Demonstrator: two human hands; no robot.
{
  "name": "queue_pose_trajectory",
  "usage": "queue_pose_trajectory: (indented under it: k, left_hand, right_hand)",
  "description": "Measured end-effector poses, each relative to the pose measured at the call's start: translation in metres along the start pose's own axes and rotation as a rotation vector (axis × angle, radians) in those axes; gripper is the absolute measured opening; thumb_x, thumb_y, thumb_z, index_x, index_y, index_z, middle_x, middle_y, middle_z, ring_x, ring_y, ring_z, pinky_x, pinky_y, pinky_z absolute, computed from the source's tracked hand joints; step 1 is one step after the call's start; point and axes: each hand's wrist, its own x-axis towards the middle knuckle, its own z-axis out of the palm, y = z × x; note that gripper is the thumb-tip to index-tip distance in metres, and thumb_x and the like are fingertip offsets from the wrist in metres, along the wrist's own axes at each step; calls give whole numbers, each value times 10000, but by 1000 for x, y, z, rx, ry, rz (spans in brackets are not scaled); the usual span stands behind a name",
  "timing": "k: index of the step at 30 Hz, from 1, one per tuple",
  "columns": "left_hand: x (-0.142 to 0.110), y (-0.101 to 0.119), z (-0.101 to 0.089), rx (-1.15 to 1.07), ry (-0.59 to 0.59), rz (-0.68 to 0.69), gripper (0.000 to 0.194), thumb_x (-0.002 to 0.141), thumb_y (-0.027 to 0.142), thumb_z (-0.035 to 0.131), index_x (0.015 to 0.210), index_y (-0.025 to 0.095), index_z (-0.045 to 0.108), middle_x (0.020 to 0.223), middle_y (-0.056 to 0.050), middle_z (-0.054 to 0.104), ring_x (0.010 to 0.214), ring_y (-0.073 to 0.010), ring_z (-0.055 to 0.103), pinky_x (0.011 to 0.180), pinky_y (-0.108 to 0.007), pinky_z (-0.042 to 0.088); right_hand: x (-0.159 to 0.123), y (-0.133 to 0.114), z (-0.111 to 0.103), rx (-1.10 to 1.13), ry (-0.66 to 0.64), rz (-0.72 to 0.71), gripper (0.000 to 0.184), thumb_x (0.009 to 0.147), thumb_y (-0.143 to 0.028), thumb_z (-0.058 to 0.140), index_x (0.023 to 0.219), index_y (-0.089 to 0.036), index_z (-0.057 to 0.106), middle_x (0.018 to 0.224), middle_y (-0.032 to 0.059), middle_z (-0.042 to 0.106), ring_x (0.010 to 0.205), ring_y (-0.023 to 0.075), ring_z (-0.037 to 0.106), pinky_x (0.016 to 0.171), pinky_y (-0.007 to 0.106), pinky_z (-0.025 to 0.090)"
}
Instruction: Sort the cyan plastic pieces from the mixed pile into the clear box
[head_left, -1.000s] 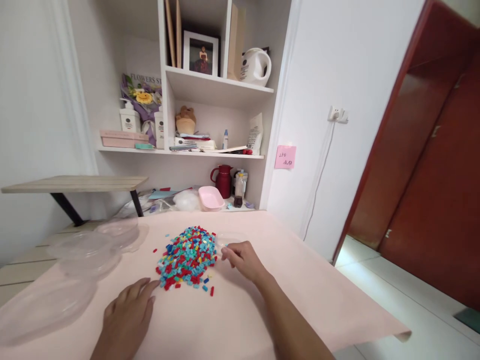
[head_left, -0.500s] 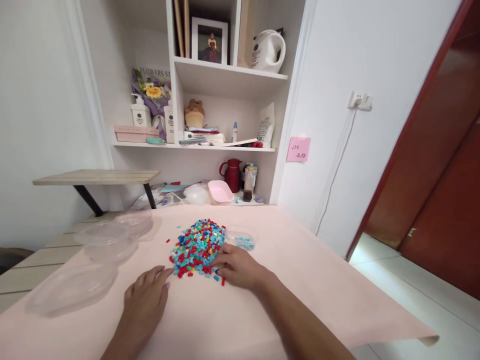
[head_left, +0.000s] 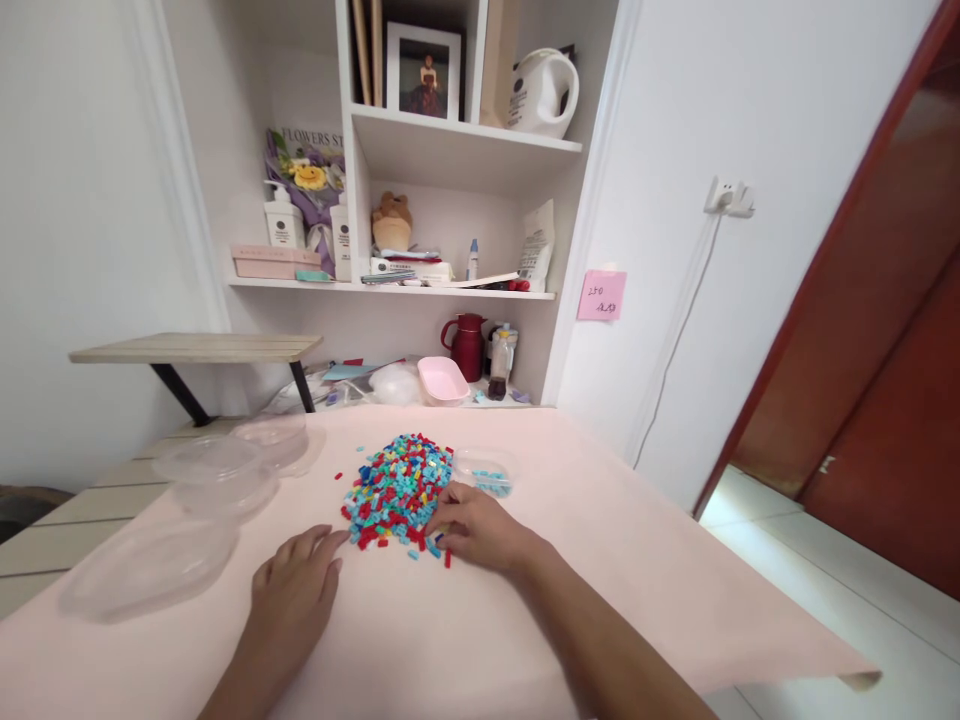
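Note:
A heap of small toy building bricks (head_left: 394,485) in light blue, red, green, yellow and dark blue lies on the pink-covered table. My right hand (head_left: 476,525) is at the heap's right edge, thumb and fingers drawn together among the bricks; whatever they pinch is too small to make out. Just beyond it stands a clear plastic container (head_left: 480,460) with some light blue bricks (head_left: 491,482) inside. Flat on the table, my left hand (head_left: 300,575) rests with fingers stretched out, its index fingertip at the heap's near left edge. It holds nothing.
Several clear plastic containers or lids (head_left: 154,565) lie along the left side. A small wooden stand (head_left: 199,348) rises behind them. At the back are a pink basin (head_left: 444,382), a dark red jug (head_left: 466,348) and a shelf unit (head_left: 465,135).
My right hand has moved from beside the clear container to the heap's near right edge, uncovering the light blue bricks in the container. The left hand stays by the heap. The view has shifted.

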Motion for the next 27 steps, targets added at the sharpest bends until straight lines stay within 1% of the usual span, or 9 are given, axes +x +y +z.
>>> queue_pose_trajectory:
  k: [7, 14, 16, 18, 21, 24, 26, 27]
  left_hand:
    - [-1, 3, -2, 24, -10, -1, 480, 939, 220, 293, 1315, 331, 569, 1431, -46, 539, 1320, -229, 447, 1071, -449, 314]
    - [0, 2, 0, 31, -3, 2, 475, 942, 231, 298, 1316, 351, 565, 1434, -35, 539, 1322, -220, 447, 1076, -443, 310]
    - [0, 2, 1, 33, -3, 0, 476, 948, 233, 290, 1322, 350, 561, 1438, -33, 535, 1325, -218, 445, 1077, -445, 310]
    - [-1, 2, 1, 35, 0, 0, 481, 953, 228, 279, 1326, 349, 557, 1439, -29, 535, 1328, -213, 443, 1079, -442, 311]
    - [-2, 2, 0, 34, 11, 1, 488, 959, 220, 266, 1335, 345, 551, 1437, -27, 538, 1331, -210, 443, 1080, -439, 316]
    - [-2, 1, 0, 31, 19, 4, 477, 958, 223, 283, 1329, 338, 561, 1432, -31, 544, 1323, -221, 456, 1077, -446, 326]
    - [-1, 1, 0, 43, 14, -6, 469, 954, 221, 301, 1317, 338, 573, 1435, -28, 543, 1323, -227, 461, 1077, -450, 332]
    - [0, 1, 0, 52, 7, -11, 467, 952, 221, 309, 1319, 343, 571, 1438, -25, 542, 1327, -228, 460, 1077, -448, 333]
  right_hand:
    - [2, 2, 3, -74, 2, -34, 256, 780, -207, 731, 1015, -299, 772, 972, 32, 616, 912, 181, 581, 836, 299, 448]
    - [2, -4, 3, -58, 47, 2, 191, 728, -148, 753, 879, -264, 771, 949, 27, 617, 909, 187, 595, 920, 362, 429]
    - [2, -5, 3, -16, 64, 21, 203, 708, -120, 748, 862, -252, 758, 955, 26, 609, 893, 181, 596, 908, 354, 448]
    - [1, -7, 3, 57, 88, 40, 205, 700, -96, 729, 840, -245, 741, 960, 25, 598, 865, 170, 595, 843, 316, 484]
    - [1, -10, 0, 163, 167, 62, 188, 708, -75, 697, 797, -240, 715, 948, 21, 588, 841, 160, 596, 754, 271, 507]
    - [3, -11, -9, 200, 258, 42, 148, 740, -98, 687, 784, -239, 706, 895, 12, 599, 774, 149, 590, 707, 263, 505]
    - [3, -10, -18, 192, 361, 31, 100, 780, -143, 683, 807, -237, 706, 849, 9, 611, 723, 146, 580, 677, 268, 494]
    - [2, -9, -23, 177, 438, 37, 80, 803, -167, 675, 828, -235, 707, 832, 10, 617, 711, 148, 578, 672, 274, 488]
